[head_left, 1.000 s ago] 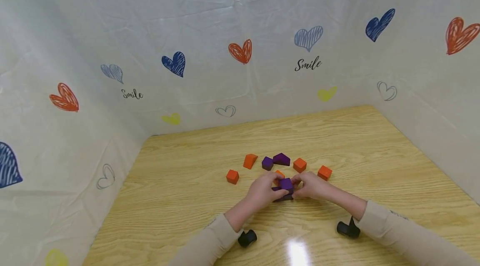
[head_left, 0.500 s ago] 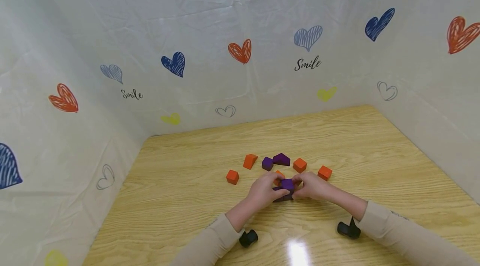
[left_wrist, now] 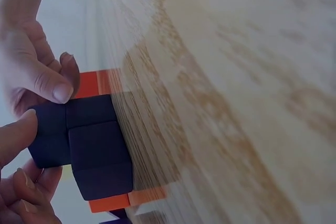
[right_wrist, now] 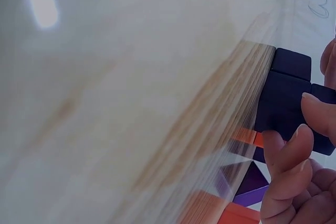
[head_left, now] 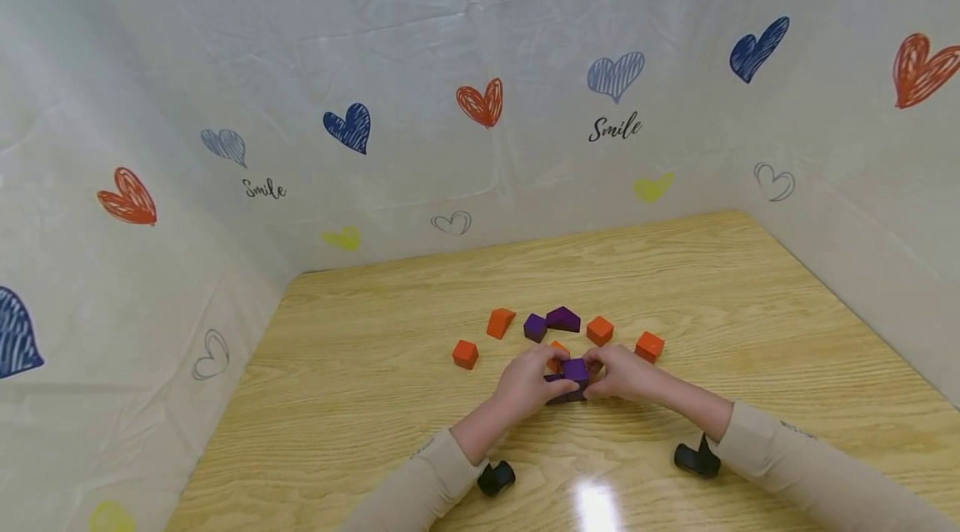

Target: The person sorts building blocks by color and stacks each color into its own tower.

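Note:
A purple cube sits on top of other purple blocks on the table. My left hand pinches this upper cube between thumb and fingers from the left. From the right, my right hand has its curled thumb and fingers at the same stack. In the right wrist view its thumb overlaps the seam between the upper cube and the block below. The left wrist view shows one purple block standing beside the stacked pair. An orange block is partly hidden behind the left fingers.
Behind the hands lie a purple cube, a purple wedge-like block and an orange angled block. Orange cubes stand around them, one orange cube at left and another orange cube near the right wrist. A heart-printed curtain borders the wooden table.
The upper purple cube has shifted slightly right and now lines up more squarely over the block beneath it. Both hands have stayed almost in place around it.

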`<state>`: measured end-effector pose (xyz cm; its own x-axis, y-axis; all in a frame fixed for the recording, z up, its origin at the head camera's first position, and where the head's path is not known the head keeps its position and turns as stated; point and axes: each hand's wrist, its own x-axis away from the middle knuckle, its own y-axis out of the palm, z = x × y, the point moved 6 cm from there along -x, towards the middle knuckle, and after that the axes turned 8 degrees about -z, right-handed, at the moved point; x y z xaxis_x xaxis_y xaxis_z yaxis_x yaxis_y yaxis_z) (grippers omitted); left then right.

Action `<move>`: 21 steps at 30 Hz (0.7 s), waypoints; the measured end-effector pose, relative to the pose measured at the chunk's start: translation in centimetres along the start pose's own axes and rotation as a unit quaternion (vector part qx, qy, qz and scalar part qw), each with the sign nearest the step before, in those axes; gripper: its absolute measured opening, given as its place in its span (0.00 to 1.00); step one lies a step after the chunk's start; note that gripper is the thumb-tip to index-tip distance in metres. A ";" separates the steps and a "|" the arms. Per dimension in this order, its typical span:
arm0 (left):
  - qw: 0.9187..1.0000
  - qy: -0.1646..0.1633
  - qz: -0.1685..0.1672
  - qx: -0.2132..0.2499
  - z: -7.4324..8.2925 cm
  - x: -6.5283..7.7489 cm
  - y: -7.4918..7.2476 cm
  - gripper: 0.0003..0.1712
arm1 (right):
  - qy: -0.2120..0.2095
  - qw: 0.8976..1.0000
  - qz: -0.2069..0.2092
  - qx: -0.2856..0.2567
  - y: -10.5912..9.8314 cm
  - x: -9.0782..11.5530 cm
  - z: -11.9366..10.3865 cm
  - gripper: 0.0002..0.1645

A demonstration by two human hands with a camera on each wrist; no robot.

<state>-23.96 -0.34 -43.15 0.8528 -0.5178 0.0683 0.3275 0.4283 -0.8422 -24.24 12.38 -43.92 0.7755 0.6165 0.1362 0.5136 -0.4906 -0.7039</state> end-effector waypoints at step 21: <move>1.000 0.006 0.004 0.001 0.1 0.2 -0.1 0.21 | -0.012 1.000 0.010 0.024 0.2 0.0 -0.1 0.12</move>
<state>-23.79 -0.42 -42.99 0.8506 -0.5228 0.0560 0.3217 0.4332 -0.8420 -24.10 12.28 -43.98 0.7757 0.6221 0.1062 0.4799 -0.4721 -0.7395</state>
